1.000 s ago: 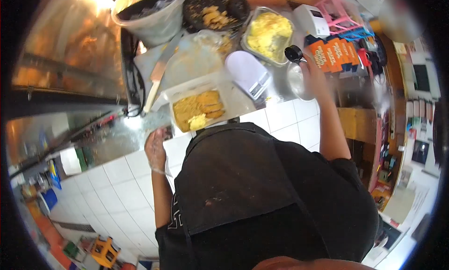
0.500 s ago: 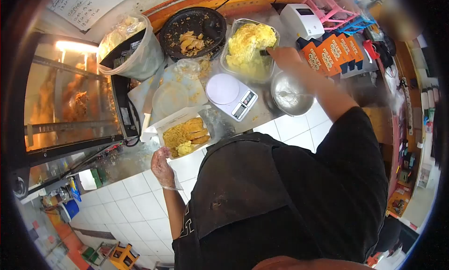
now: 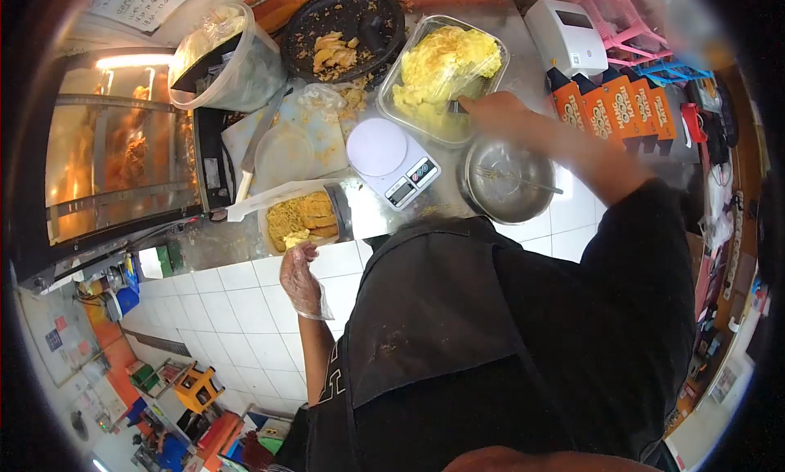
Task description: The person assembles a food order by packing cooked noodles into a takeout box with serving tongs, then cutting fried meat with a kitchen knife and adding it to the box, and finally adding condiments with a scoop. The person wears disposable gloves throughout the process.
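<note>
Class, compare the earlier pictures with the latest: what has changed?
The right hand has moved left from over the bowl to the tub, gripping a utensil. The gloved left hand has come in to the near edge of the box. Bowl, scale and pan stayed put.

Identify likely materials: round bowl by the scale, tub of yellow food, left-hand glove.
Bowl: likely stainless steel; smooth grey, shiny.
Tub: probably clear plastic, glossy; yellow shows through its wall.
Glove: thin film, likely plastic; see-through, wrinkled, with a loose, flared cuff.
</note>
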Demonstrator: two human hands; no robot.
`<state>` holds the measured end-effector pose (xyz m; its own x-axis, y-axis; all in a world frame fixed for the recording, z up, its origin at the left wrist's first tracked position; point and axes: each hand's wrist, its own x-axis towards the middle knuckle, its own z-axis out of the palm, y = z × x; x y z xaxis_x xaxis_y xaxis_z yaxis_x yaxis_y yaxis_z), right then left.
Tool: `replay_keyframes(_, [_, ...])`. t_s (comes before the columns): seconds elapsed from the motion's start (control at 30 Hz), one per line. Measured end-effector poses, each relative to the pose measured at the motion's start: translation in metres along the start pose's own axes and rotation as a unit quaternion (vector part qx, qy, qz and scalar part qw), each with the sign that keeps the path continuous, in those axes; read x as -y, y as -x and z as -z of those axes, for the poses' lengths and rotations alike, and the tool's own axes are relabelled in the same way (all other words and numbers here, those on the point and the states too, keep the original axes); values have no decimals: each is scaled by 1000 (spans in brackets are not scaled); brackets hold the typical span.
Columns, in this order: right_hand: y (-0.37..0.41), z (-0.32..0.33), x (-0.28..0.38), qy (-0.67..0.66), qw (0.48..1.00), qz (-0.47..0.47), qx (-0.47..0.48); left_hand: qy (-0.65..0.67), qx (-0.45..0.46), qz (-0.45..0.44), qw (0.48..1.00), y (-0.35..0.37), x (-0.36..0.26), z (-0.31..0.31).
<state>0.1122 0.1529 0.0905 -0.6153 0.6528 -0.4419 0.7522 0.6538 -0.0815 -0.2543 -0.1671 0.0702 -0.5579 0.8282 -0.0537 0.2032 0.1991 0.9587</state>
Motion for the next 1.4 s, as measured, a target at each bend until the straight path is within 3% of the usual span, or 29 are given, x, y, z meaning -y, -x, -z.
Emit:
replay_keyframes(0.07, [3,1,-7,-48,998,51,2,-19,5,-9,1000,3,-8,-5])
replay_keyframes(0.17, [-6,3,-14,-5,996,91,-3,-27,-9,-9,1000,6,-13,-9])
replay_keyframes(0.27, [-13,-1,-21,48,992,85,-84,-13,-24,1,1000,11,-16,-13])
replay_keyframes(0.37, [-33,-32,-32,2,985,159,-71,-14,-21,-8,1000,14,-13,-17])
replay_keyframes(0.57, [-37,-3,-40,-89,978,185,33,-27,-35,3,999,16,-15,-15])
replay_keyframes(0.67, [-91,-49,-74,-248,937,219,114,-15,-28,-6,999,14,-10,-13])
replay_keyframes(0.77, [-93,-31,-83,-397,850,26,344,-19,-29,-8,999,14,-12,-12])
replay_keyframes(0.87, [-72,-11,-89,-461,818,-21,345,-26,-34,-1,999,16,-10,-6])
replay_keyframes(1.07, [-45,10,-124,-417,859,-55,294,-66,-26,20,997,17,-7,11])
replay_keyframes(1.2, [-15,29,-153,-465,853,-38,235,-88,-19,40,995,17,-4,27])
replay_keyframes(1.27, [-2,41,-132,-441,881,-37,167,-77,-39,60,994,16,-1,38])
replay_keyframes(1.4, [-3,41,-15,-427,887,128,120,-126,-61,39,989,8,-2,70])
